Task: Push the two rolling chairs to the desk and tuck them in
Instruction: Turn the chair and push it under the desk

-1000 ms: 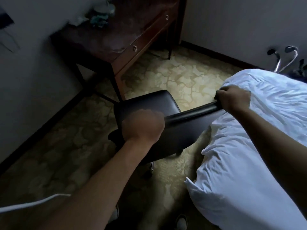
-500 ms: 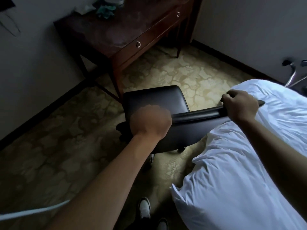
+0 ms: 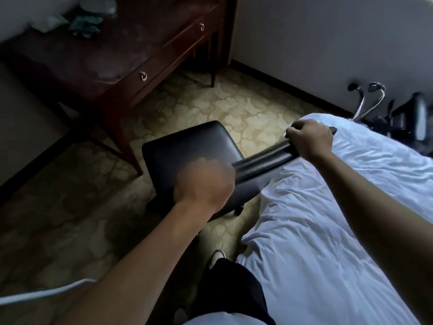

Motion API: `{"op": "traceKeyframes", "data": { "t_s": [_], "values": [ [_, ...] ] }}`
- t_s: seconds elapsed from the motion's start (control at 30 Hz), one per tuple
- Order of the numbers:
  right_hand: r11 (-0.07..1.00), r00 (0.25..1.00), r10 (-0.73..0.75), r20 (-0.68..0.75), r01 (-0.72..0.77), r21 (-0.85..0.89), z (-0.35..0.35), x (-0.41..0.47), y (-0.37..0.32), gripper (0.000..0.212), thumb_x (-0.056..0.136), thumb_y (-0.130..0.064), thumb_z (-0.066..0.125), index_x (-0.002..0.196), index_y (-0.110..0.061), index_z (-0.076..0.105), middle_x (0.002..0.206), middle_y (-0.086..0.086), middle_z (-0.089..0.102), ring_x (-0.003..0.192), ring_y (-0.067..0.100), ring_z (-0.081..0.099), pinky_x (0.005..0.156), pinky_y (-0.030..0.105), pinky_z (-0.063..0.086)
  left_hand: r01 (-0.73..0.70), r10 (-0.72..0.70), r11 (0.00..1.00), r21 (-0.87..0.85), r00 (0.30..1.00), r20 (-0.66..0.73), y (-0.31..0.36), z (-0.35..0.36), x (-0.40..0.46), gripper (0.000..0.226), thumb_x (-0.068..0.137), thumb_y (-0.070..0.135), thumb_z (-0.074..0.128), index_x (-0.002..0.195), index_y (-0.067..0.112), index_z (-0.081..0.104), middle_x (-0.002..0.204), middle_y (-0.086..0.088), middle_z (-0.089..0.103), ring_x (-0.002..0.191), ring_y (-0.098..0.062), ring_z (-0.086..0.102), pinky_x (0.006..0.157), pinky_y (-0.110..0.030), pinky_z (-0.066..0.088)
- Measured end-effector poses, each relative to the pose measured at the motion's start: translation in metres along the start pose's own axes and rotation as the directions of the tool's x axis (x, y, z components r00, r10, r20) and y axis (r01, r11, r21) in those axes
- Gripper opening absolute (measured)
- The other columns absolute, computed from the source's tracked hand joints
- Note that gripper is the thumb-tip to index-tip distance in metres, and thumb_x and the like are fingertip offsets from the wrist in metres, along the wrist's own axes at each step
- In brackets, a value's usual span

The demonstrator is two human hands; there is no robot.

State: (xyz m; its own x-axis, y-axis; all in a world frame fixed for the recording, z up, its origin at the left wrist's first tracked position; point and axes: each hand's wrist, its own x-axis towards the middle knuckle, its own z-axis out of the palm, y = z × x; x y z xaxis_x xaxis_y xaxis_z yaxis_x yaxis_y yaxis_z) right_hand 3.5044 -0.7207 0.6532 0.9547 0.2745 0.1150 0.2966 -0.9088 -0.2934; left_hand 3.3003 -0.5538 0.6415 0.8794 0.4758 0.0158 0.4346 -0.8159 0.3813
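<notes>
Black leather rolling chair (image 3: 187,146): stands on the patterned beige carpet (image 3: 210,104), between the dark wooden desk (image 3: 98,59) and the white-sheeted bed (image 3: 328,219), near the desk's front leg and not tucked under it. Left hand (image 3: 206,181): blurred, fist curled over the left end of the chair's padded top rail. Right hand (image 3: 309,139): fingers wrapped around the rail's right end, just above the bed's edge. A white shoe (image 3: 216,258) shows below.

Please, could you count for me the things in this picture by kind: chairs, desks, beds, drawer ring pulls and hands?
Chairs: 1, the black chair
Desks: 1, the wooden desk
Beds: 1, the white bed
Drawer ring pulls: 2
Hands: 2, left hand, right hand, both gripping the chair's backrest
Total: 7
</notes>
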Motion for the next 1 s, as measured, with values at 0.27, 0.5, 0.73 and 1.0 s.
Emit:
{"op": "traceKeyframes", "data": {
  "t_s": [0.27, 0.5, 0.73, 1.0],
  "values": [
    [0.942, 0.946, -0.324, -0.017, 0.324, 0.085, -0.004, 0.037, 0.029, 0.023, 0.079, -0.033, 0.046, 0.066, -0.017, 0.056, 0.061, 0.001, 0.053, 0.067, 0.029, 0.054, 0.064, 0.035, 0.034, -0.103, 0.099, 0.994, 0.047, 0.991, 0.095, 0.062, 0.023, 0.014, 0.068, 0.077, 0.082, 0.034, 0.091, 0.022, 0.064, 0.083, 0.000, 0.060, 0.077, -0.022, 0.058, 0.076, -0.039, 0.048],
    [0.409, 0.403, -0.912, 0.068, 0.893, 0.187, -0.003, 0.040, 0.011, 0.034, 0.091, -0.025, 0.052, 0.059, -0.013, 0.051, 0.057, 0.005, 0.046, 0.052, 0.025, 0.039, 0.053, 0.038, 0.035, -0.008, 0.036, 0.994, -0.105, 0.965, 0.262, 0.104, 0.022, 0.072, 0.042, 0.066, 0.063, 0.051, 0.078, 0.026, 0.066, 0.079, 0.007, 0.058, 0.076, -0.016, 0.059, 0.073, -0.024, 0.039],
    [0.394, 0.398, -0.917, 0.020, 0.896, 0.207, 0.001, 0.083, 0.000, 0.032, 0.087, -0.023, 0.050, 0.056, -0.013, 0.047, 0.054, 0.004, 0.043, 0.047, 0.025, 0.035, 0.049, 0.039, 0.033, -0.001, 0.034, 0.995, -0.104, 0.948, 0.317, 0.107, 0.010, 0.119, 0.041, 0.059, 0.059, 0.053, 0.074, 0.023, 0.065, 0.074, 0.006, 0.059, 0.067, -0.021, 0.060, 0.057, -0.028, 0.041],
    [0.348, 0.371, -0.926, -0.067, 0.910, 0.226, 0.025, 0.130, -0.030, 0.031, 0.085, -0.024, 0.051, 0.055, -0.016, 0.044, 0.052, 0.003, 0.044, 0.045, 0.026, 0.040, 0.046, 0.034, 0.034, 0.108, -0.063, 0.974, -0.199, 0.973, 0.220, 0.082, 0.011, 0.163, 0.047, 0.057, 0.060, 0.058, 0.097, 0.035, 0.057, 0.077, 0.008, 0.056, 0.069, -0.015, 0.058, 0.057, -0.029, 0.044]
  ]
}}
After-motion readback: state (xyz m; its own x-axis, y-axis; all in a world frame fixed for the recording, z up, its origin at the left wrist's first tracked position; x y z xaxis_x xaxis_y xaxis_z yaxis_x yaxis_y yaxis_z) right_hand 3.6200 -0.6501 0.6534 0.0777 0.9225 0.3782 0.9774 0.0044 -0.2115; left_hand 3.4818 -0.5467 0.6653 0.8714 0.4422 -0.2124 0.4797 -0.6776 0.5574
